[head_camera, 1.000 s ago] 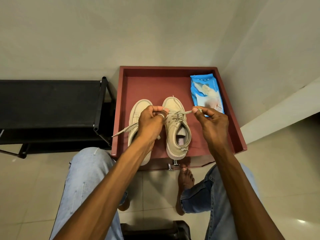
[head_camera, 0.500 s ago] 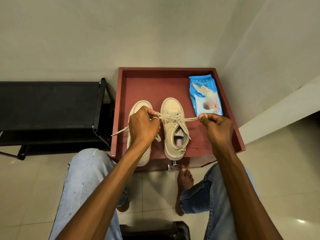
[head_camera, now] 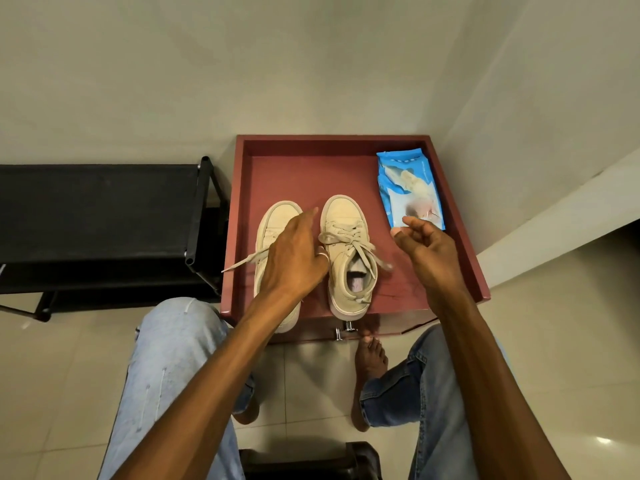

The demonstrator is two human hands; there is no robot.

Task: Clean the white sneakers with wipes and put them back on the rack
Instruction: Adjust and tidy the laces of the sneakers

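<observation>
A black rack (head_camera: 97, 209) stands at nine o'clock of the red stand (head_camera: 298, 168), close beside it. The stand's top has a raised rim and carries both sneakers, side by side with their toes pointing to twelve o'clock.

The left sneaker (head_camera: 277, 220) is near the stand's nine o'clock edge. One loose lace (head_camera: 242, 264) trails from it toward eight o'clock, across the rim. The left hand (head_camera: 294, 258) lies over this shoe with its fingers stretched out toward one o'clock. The fingertips reach into the gap between the two toes. It grips nothing that shows, though the shoe's laces under the palm are hidden.

The right sneaker (head_camera: 346, 216) stands just at three o'clock of that hand. Its lacing is drawn into a bow (head_camera: 349, 239), and the lace ends lie slack and blurred toward four o'clock.

The right hand (head_camera: 429, 247) hovers at three o'clock of this shoe, apart from it. Its fingers are loosely curled, the thumb stands away from them, and it holds nothing.

At twelve o'clock of that hand, a blue pack of wipes (head_camera: 408, 181) lies flat in the stand's one o'clock corner.

At six o'clock are knees in pale jeans (head_camera: 173, 368) and a bare foot (head_camera: 372, 355) on the tiled floor (head_camera: 52, 375).
</observation>
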